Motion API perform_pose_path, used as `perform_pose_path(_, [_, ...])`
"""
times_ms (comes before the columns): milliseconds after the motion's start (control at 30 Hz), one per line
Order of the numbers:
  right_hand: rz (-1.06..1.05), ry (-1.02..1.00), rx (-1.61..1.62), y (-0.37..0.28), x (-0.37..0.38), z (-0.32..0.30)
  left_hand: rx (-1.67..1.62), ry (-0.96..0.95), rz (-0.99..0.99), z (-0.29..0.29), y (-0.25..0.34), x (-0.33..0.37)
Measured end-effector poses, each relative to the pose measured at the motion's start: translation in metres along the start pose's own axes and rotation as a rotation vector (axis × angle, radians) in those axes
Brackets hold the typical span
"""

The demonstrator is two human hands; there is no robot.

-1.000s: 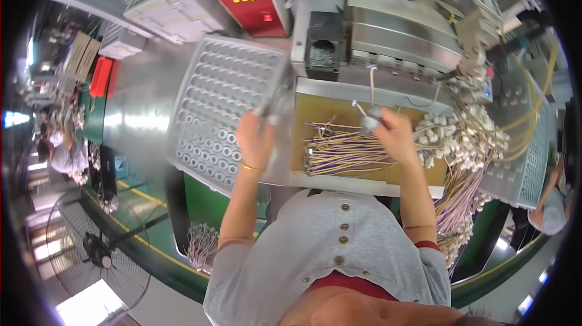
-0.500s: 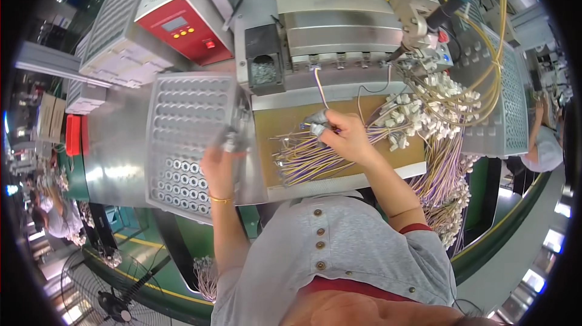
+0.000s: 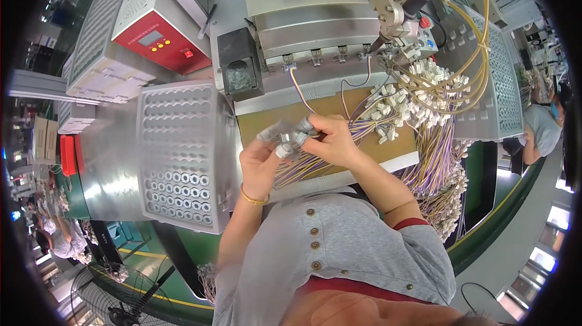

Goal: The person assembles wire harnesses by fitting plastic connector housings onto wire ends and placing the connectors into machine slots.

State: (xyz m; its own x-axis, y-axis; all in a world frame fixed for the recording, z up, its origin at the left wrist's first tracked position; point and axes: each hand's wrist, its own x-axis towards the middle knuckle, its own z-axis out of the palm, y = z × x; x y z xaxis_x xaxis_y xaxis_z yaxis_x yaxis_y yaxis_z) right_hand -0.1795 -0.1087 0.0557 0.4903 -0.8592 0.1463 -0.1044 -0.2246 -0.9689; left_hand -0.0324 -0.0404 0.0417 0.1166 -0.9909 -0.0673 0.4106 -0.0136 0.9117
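My left hand [image 3: 259, 161] and my right hand [image 3: 330, 139] meet fingertip to fingertip above a bundle of yellow, white and purple wires [image 3: 301, 168]. Both wear grey finger covers. At the left fingertips is a small shiny metal part [image 3: 287, 138], blurred by motion. The right thumb and forefinger are pinched together against it; what lies between them is hidden. Behind the hands, one wire lead [image 3: 298, 88] hangs from a clamp on the metal bench machine [image 3: 315, 32].
Left stands a pale tray [image 3: 182, 138], its near rows filled with round metal parts. A red-fronted control box [image 3: 160, 41] and a black bin [image 3: 239, 62] sit behind. White connectors [image 3: 433, 93] pile up at right under yellowish hoses [image 3: 485, 53]. A fan [image 3: 115, 302] stands lower left.
My left hand has moved right, from over the tray's edge to my right hand. The right hand has shifted slightly left and down. The whole view has shifted a little.
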Motion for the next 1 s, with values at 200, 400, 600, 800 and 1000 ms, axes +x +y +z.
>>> perform_pose_path(200, [-0.061, -0.037, -0.076, 0.004, 0.000, -0.006, 0.041, 0.017, 0.051, 0.004, 0.000, -0.004])
perform_pose_path(400, [-0.190, -0.019, -0.162, 0.000, 0.002, -0.008, 0.152, 0.006, 0.159, 0.004, -0.004, -0.004])
perform_pose_path(600, [-0.041, -0.079, -0.105, -0.008, 0.001, -0.013, 0.040, -0.026, 0.086, 0.007, 0.003, -0.005])
perform_pose_path(800, [-0.261, 0.022, -0.142, -0.004, 0.005, -0.011, 0.063, -0.018, 0.109, 0.009, 0.002, -0.003])
perform_pose_path(1000, [-0.324, -0.007, -0.177, -0.006, 0.005, -0.015, 0.098, 0.036, 0.048, 0.009, 0.000, -0.003])
